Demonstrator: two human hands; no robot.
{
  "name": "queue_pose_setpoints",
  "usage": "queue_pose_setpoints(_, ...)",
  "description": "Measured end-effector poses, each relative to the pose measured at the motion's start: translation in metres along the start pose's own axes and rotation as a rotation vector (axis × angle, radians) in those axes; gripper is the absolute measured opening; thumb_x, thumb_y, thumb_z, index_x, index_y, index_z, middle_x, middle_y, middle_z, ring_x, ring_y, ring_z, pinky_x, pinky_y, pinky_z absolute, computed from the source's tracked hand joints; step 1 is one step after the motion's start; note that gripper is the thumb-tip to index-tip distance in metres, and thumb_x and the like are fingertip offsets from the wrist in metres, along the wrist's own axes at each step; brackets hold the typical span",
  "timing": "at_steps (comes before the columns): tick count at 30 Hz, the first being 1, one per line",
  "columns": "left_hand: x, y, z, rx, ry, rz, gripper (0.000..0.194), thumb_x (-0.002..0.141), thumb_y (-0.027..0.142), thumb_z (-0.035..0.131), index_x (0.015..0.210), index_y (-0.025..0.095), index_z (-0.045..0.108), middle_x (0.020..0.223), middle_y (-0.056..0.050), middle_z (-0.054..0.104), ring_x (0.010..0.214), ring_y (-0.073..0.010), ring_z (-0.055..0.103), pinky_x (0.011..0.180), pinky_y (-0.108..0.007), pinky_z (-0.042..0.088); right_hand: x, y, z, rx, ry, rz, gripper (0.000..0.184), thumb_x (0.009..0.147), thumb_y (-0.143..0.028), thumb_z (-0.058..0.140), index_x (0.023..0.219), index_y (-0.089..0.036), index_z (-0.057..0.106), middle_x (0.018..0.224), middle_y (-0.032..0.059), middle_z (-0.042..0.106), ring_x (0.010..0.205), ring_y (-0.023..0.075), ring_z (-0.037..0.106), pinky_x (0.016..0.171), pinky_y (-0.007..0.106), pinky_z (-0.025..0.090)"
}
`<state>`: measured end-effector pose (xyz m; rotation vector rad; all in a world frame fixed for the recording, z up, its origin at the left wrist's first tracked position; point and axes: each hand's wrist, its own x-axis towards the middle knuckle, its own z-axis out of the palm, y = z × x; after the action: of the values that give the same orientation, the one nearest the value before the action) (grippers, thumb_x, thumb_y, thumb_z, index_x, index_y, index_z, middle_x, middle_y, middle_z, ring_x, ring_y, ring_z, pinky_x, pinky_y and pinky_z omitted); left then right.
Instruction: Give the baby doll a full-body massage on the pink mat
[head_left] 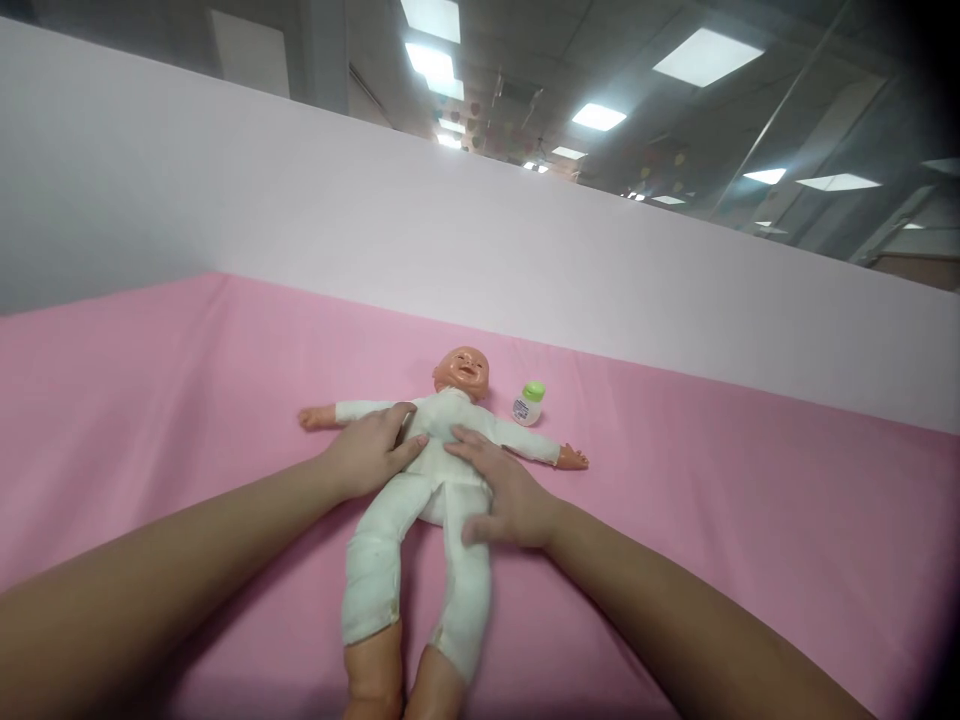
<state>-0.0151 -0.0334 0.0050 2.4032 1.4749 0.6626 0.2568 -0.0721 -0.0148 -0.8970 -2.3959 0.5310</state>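
doll head (472,362): glossy plastic | doll body (441,462): matt cloth | bottle (526,408): smooth, apparently plastic | sheet (675,490): matt cloth

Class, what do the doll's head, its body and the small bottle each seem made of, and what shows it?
Head: probably vinyl or hard plastic, glossy, with shiny highlights.
Body: apparently stuffed cloth, matte, with soft creases and folds.
Bottle: likely plastic, translucent-looking, with a smooth green cap; glass isn't ruled out.

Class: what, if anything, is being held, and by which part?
Nothing is clearly held: the left hand and right hand lie open over the torso of the doll.
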Motion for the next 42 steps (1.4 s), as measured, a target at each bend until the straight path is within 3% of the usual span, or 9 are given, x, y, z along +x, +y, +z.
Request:
queue_pose_setpoints(4,0.000,-0.001,0.002,0.039,-0.003,-0.008,0.071,0.097,0.069,0.039,0.143,0.017,0.053,0.124,-0.016,0.071,0.113,-0.0382,0.065,0.089,-0.047,0.049,-0.007,-0.003,-0.013,-0.029,-0.102,-0.028,0.125,0.056,-0.062,0.093,0.162,-0.032,0.032,0.172,0.0119,0.015,0.157,0.0419,0.017,0.123,0.064,0.023)
queue_pose_setpoints(10,0.002,-0.006,0.006,0.072,-0.094,-0.063,0.089,0.095,0.076,0.035,0.158,0.013,0.036,0.150,-0.024,0.053,0.139,-0.0459,0.047,0.108,-0.058,0.038,-0.031,-0.035,-0.023,-0.079,-0.087,-0.140,0.121,0.050,-0.054,0.097,0.156,-0.038,0.042,0.170,0.0088,0.024,0.156,0.0429,0.021,0.122,0.063,0.027)
queue_pose_setpoints(15,0.005,-0.014,0.009,0.126,-0.103,-0.194,0.111,0.086,0.086,0.040,0.166,0.011,0.017,0.163,-0.029,0.032,0.152,-0.0506,0.023,0.116,-0.063,0.028,-0.037,-0.066,-0.002,-0.260,-0.120,-0.371,0.091,0.062,-0.063,0.089,0.142,-0.031,0.060,0.168,0.0126,0.028,0.156,0.0453,0.017,0.123,0.070,0.012)
queue_pose_setpoints(17,0.005,-0.015,0.009,0.115,-0.077,-0.190,0.111,0.086,0.085,0.043,0.166,0.014,0.017,0.165,-0.028,0.029,0.153,-0.0505,0.020,0.116,-0.064,0.027,-0.037,-0.075,0.008,-0.353,-0.135,-0.480,0.067,0.072,-0.066,0.081,0.124,-0.025,0.071,0.162,0.0132,0.042,0.155,0.0436,0.023,0.124,0.070,0.010)
queue_pose_setpoints(22,0.003,-0.013,0.007,0.126,-0.012,-0.159,0.104,0.084,0.081,0.052,0.165,0.023,0.023,0.166,-0.024,0.024,0.153,-0.0547,0.014,0.114,-0.069,0.027,-0.036,-0.082,0.013,-0.463,-0.055,-0.644,0.025,0.095,-0.043,0.058,0.098,-0.023,0.073,0.122,0.0057,0.074,0.135,0.0283,0.055,0.130,0.050,0.023)
queue_pose_setpoints(25,0.001,-0.010,0.006,0.179,0.028,-0.117,0.097,0.085,0.076,0.056,0.164,0.026,0.028,0.169,-0.021,0.018,0.153,-0.0563,0.008,0.115,-0.071,0.025,-0.035,-0.081,0.002,-0.409,0.126,-0.586,0.022,0.095,-0.035,0.058,0.111,-0.026,0.070,0.129,0.0045,0.072,0.134,0.0245,0.057,0.123,0.042,0.040)
queue_pose_setpoints(31,-0.002,-0.001,0.002,0.299,0.120,0.072,0.076,0.094,0.059,0.058,0.160,0.028,0.037,0.173,-0.015,0.007,0.156,-0.0495,0.006,0.121,-0.067,0.023,-0.026,-0.061,-0.013,-0.296,0.467,-0.453,0.066,0.093,-0.037,0.062,0.154,-0.028,0.040,0.148,0.0132,0.056,0.135,0.0339,0.055,0.112,0.056,0.047)
queue_pose_setpoints(36,0.000,-0.001,0.001,0.350,0.115,0.362,0.052,0.101,0.036,0.052,0.152,0.025,0.052,0.172,-0.011,0.020,0.157,-0.0378,0.018,0.124,-0.056,0.027,-0.016,-0.031,-0.019,-0.471,0.643,-0.298,0.064,0.092,-0.024,0.059,0.153,-0.028,0.040,0.154,0.0162,0.046,0.133,0.0379,0.053,0.106,0.062,0.047)
queue_pose_setpoints(42,0.002,-0.002,0.005,0.379,0.111,0.405,0.043,0.102,0.032,0.050,0.142,0.025,0.062,0.169,-0.009,0.031,0.153,-0.0316,0.034,0.124,-0.049,0.032,-0.011,-0.008,-0.023,-0.476,0.640,-0.192,0.051,0.093,-0.018,0.058,0.144,-0.023,0.051,0.131,0.0141,0.064,0.117,0.0307,0.063,0.097,0.050,0.056)
